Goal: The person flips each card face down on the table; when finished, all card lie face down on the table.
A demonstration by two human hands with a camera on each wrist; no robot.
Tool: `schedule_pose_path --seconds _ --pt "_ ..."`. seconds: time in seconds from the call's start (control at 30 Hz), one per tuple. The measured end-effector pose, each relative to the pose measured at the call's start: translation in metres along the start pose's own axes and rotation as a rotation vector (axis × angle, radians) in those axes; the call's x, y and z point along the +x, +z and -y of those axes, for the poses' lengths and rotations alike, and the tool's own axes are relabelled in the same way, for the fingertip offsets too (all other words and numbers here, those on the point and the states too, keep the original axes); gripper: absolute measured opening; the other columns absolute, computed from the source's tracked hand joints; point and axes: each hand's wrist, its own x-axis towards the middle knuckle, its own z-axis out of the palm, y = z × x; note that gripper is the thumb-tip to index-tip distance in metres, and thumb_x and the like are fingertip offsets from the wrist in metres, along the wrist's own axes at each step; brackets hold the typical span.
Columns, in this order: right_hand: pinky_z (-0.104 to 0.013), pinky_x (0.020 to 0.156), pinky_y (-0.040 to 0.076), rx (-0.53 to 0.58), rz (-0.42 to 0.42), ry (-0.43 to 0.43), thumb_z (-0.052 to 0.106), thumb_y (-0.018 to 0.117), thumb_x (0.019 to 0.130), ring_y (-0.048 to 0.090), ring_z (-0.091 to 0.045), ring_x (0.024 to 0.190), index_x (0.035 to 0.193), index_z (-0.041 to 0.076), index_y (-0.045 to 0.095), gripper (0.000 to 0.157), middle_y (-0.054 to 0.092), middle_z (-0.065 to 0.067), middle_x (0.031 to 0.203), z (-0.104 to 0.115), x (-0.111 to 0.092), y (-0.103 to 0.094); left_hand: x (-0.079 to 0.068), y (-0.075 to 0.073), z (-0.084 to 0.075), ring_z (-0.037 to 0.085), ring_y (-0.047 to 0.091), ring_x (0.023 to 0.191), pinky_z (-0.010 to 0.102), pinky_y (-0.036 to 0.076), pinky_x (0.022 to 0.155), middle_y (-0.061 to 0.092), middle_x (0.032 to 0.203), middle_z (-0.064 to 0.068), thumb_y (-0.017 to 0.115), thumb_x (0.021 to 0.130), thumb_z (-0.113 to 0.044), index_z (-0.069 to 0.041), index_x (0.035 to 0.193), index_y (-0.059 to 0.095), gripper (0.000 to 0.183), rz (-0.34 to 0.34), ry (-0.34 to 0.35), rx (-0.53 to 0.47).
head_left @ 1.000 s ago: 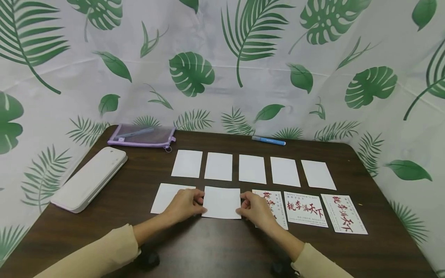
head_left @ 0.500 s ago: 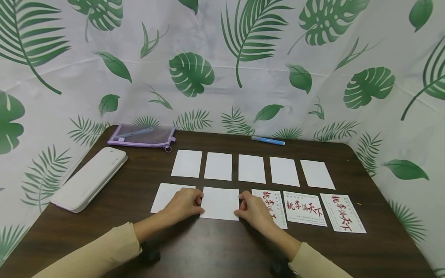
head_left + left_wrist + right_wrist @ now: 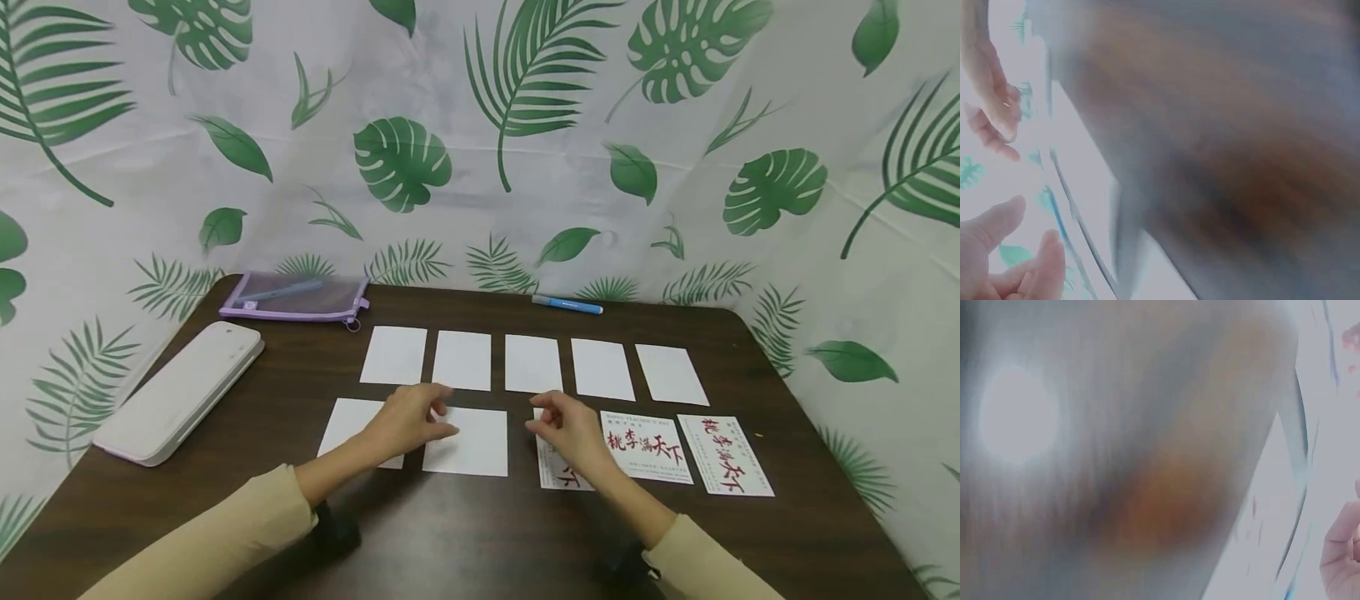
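My left hand [image 3: 401, 427] hovers over the left edge of a blank white card [image 3: 476, 450] in the front row, thumb and fingers apart with nothing between them. My right hand [image 3: 573, 429] is raised over a white card with red Chinese characters [image 3: 558, 471], partly hiding it; its thumb and index finger are spread and hold nothing. Left of the blank card lies another blank card [image 3: 341, 421], partly covered by my left hand. Two more printed cards, one turned sideways [image 3: 647, 450] and one upright [image 3: 725, 456], continue the row to the right.
Behind, several blank cards [image 3: 532, 364] form a second row on the dark wooden table [image 3: 465, 533]. A white case [image 3: 183, 387] and a purple mesh pouch [image 3: 300, 300] lie at the left. A blue pen [image 3: 567, 304] is near the back edge, before a leaf-patterned cloth [image 3: 300, 158].
Both hands have let go of the blank card's sides and lifted away from it, the right hand moving rightward. The card stays in the row. The head view has shifted slightly.
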Motion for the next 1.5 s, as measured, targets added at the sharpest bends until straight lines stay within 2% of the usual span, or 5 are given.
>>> schedule_pose_path --seconds 0.13,0.27,0.63,0.9,1.5 --pt "-0.018 0.054 0.042 0.037 -0.045 0.118 0.002 0.072 0.078 0.051 -0.013 0.066 0.102 -0.002 0.065 0.025 0.058 -0.006 0.077 -0.020 0.007 -0.019 0.019 0.018 -0.015 0.018 0.068 0.074 0.020 0.048 0.059 0.067 0.089 0.011 0.078 0.076 -0.016 0.005 0.118 0.059 0.051 0.077 -0.011 -0.172" --pt "-0.018 0.055 0.043 0.017 -0.006 0.177 0.004 0.072 0.079 0.052 -0.013 0.068 0.104 -0.003 0.064 0.027 0.059 -0.007 0.080 -0.037 0.008 -0.027 0.031 0.039 -0.027 0.018 0.066 0.076 0.020 0.047 0.060 0.066 0.093 0.011 0.078 0.075 -0.019 0.004 0.120 0.057 0.055 0.134 -0.039 -0.228" --pt "-0.021 0.057 0.039 -0.082 0.020 0.195 0.001 0.075 0.073 0.050 -0.013 0.066 0.105 -0.004 0.062 0.034 0.056 -0.006 0.077 -0.052 0.010 -0.034 0.054 0.063 -0.046 0.011 0.050 0.071 0.024 0.043 0.065 0.062 0.083 0.003 0.084 0.068 -0.020 0.005 0.119 0.058 0.062 0.136 -0.020 -0.051" --pt "-0.023 0.058 0.038 -0.133 0.045 0.165 0.000 0.076 0.072 0.048 -0.014 0.067 0.102 -0.004 0.060 0.034 0.054 -0.006 0.077 -0.055 0.011 -0.038 0.063 0.074 -0.051 0.012 0.046 0.072 0.024 0.039 0.064 0.055 0.075 -0.001 0.084 0.067 -0.017 -0.001 0.103 0.061 0.046 0.141 0.004 0.072" --pt "-0.025 0.057 0.038 -0.186 0.008 0.189 0.001 0.074 0.075 0.049 -0.016 0.067 0.091 0.003 0.053 0.027 0.055 -0.006 0.077 -0.061 0.004 -0.053 0.068 0.084 -0.062 0.012 0.046 0.076 0.025 0.040 0.066 0.054 0.083 -0.001 0.083 0.069 -0.018 0.000 0.116 0.056 0.057 0.166 0.000 0.095"
